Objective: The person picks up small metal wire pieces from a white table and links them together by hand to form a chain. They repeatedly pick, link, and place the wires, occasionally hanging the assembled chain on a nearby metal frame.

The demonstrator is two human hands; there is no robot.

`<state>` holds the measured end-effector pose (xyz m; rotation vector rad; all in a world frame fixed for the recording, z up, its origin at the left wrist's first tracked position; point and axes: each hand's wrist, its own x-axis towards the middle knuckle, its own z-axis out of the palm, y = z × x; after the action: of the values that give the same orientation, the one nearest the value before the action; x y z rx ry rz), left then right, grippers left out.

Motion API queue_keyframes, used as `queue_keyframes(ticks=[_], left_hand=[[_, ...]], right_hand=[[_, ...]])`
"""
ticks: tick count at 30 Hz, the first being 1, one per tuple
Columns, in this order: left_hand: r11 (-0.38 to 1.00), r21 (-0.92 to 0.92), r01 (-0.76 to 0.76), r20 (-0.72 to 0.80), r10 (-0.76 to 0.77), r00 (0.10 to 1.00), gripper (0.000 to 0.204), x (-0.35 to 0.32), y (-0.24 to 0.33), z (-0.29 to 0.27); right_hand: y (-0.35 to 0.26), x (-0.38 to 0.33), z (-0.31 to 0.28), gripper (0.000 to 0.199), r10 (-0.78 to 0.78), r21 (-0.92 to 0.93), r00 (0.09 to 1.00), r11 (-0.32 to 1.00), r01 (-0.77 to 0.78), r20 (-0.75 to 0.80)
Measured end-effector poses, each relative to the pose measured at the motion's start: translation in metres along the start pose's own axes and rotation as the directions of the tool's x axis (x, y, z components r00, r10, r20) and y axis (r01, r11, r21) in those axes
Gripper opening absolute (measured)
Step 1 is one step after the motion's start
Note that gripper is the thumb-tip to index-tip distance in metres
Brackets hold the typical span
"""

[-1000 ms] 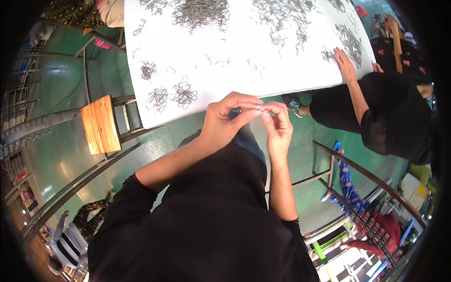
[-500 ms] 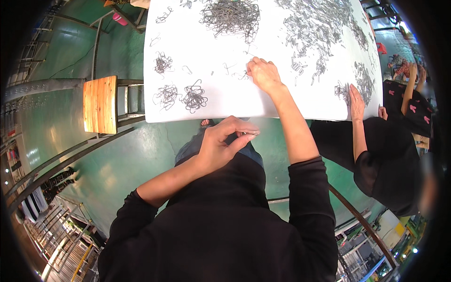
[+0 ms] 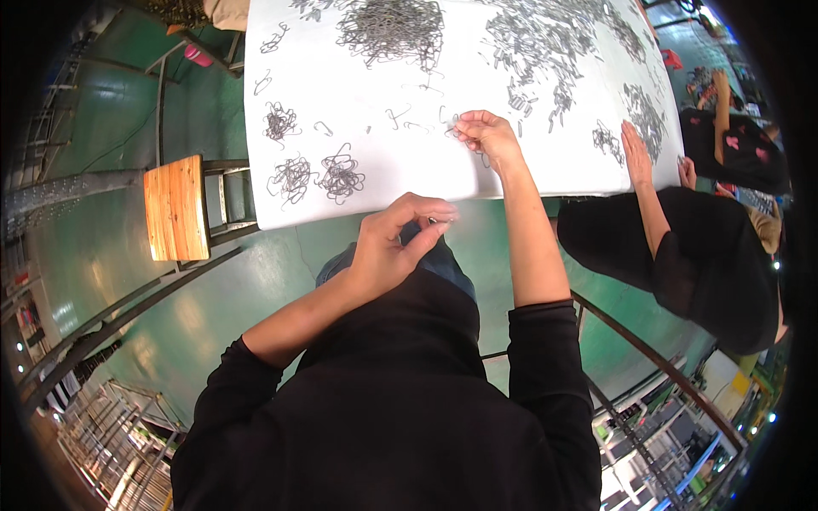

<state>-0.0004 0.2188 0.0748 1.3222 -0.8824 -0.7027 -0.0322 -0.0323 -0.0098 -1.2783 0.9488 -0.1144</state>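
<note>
My left hand [image 3: 388, 243] hovers just in front of the table edge, thumb and fingers pinched together; a small dark bit shows at the tips, too small to name. Over the white table [image 3: 409, 175], my right hand [image 3: 490, 136] is closed with thumb and forefinger on a thin dark wire hook [image 3: 452, 129]. Loose bent wire hooks [image 3: 394, 117] lie scattered to its left. Nearer the left side sit small tangled heaps of hooks [image 3: 341, 177], and a large pile of hooks [image 3: 390, 32] is farther back.
Many short dark metal pieces [image 3: 545, 55] spread over the table's right half. A co-worker's hand [image 3: 635, 153] rests beside a heap of pieces [image 3: 643, 115] at the right edge. A wooden stool [image 3: 175, 209] stands left of the table. Another person is farther right.
My right hand has drawn slightly nearer and turned, its fingertips now around a hook. My left hand stays pinched. The view has shifted a little, and the table appears farther left.
</note>
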Motion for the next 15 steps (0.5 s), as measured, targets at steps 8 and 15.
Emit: queue_keyframes(ticks=[8, 15], left_hand=[[0.994, -0.102, -0.044, 0.009, 0.045, 0.999, 0.027, 0.003, 0.003, 0.009], [0.985, -0.126, -0.121, 0.052, 0.128, 0.990, 0.030, 0.004, 0.006, 0.018]], right_hand=[[-0.021, -0.152, 0.009, 0.017, -0.153, 0.306, 0.979, 0.934, 0.187, -0.132], [-0.021, -0.232, 0.041, 0.010, -0.267, 0.428, 0.932, 0.833, 0.352, -0.247]])
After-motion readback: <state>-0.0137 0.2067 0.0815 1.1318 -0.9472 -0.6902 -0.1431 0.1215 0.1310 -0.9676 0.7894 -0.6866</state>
